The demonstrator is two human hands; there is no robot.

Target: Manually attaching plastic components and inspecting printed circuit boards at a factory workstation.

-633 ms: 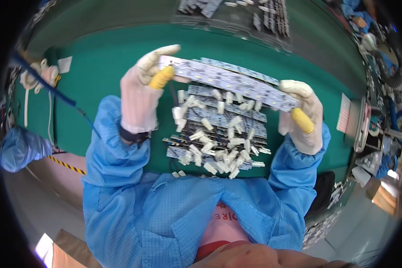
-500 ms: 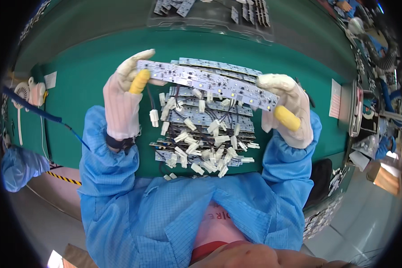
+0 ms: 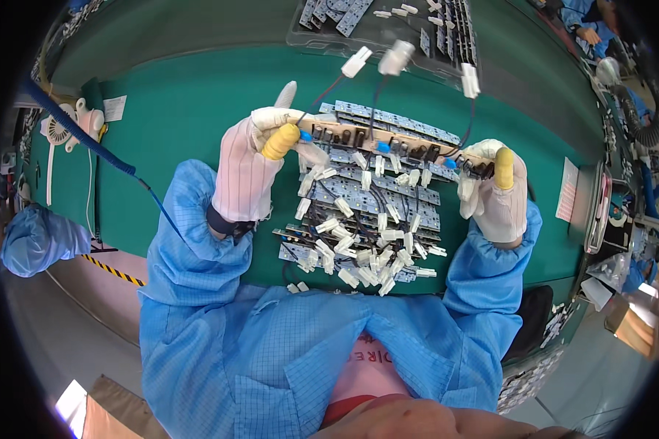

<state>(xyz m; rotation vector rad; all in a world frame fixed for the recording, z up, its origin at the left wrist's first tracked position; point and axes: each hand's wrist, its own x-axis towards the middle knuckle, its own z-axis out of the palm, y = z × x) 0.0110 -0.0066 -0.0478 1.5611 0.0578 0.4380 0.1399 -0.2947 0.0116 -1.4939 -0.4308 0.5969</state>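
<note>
- Gripping a long narrow circuit board strip (image 3: 388,143) at its two ends, both gloved hands hold it level above the green bench (image 3: 183,110).
- The left hand (image 3: 252,172) is closed on the strip's left end, a yellow finger cot on the thumb pressing the top edge, the index finger pointing up and free.
- The right hand (image 3: 494,194) is closed on the right end, its yellow-capped thumb upright against the strip.
- The strip shows its tan side with dark parts and blue spots; three dark wires rise from it, each ending in a white connector (image 3: 397,57).
- Directly beneath the strip, on the bench, lies a pile of similar boards (image 3: 366,227) with many white connectors, spread toward the person's chest.
- A clear tray (image 3: 377,25) with more boards sits at the far edge of the bench, well apart from the hands.
- A blue coiled cord (image 3: 95,150) runs across the bench on the left side.
</note>
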